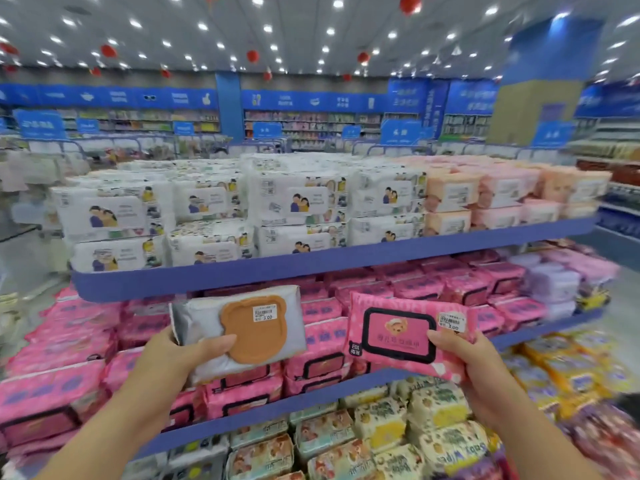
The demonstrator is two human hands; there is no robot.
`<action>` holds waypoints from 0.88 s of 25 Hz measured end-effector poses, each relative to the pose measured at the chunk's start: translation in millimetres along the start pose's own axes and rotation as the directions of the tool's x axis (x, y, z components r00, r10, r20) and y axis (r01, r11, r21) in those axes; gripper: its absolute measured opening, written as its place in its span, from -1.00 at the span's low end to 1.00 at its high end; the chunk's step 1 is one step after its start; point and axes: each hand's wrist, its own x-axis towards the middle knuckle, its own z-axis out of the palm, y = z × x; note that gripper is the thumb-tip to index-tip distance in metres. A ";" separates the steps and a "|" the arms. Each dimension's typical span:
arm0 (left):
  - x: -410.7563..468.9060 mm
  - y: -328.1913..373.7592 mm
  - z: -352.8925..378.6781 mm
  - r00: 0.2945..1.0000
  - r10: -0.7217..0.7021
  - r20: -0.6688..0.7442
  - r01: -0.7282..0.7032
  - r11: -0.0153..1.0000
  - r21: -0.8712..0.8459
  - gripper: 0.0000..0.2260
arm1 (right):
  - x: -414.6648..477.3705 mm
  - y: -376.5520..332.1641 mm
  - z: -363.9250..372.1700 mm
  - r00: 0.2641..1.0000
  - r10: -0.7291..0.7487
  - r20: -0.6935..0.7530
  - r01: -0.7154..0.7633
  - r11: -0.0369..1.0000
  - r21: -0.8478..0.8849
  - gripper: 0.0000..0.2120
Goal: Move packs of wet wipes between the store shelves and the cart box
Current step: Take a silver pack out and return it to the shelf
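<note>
Grey pack [211, 320], bear-shaped lid, pinched at one end by left hand [176, 355]; pink pack [398, 334] clasped likewise by right hand [474, 368]. Both before shelf edge [304, 400]. Probably soft, light, slick; short ends safest.

Bright ceiling spotlights [258, 0] | soft shadows | edges bent (wide-angle) | far aisles blurred

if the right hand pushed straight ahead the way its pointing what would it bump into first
Most likely the stacked pink packs on the middle shelf, met first by the pink pack the right hand holds; depth is unclear.
</note>
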 end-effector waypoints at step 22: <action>88.3 -39.5 313.9 0.983 -0.117 -0.142 0.123 0.992 0.036 -0.46 | 227.8 44.4 -262.3 0.967 0.249 0.060 -0.230 0.947 -0.224 0.41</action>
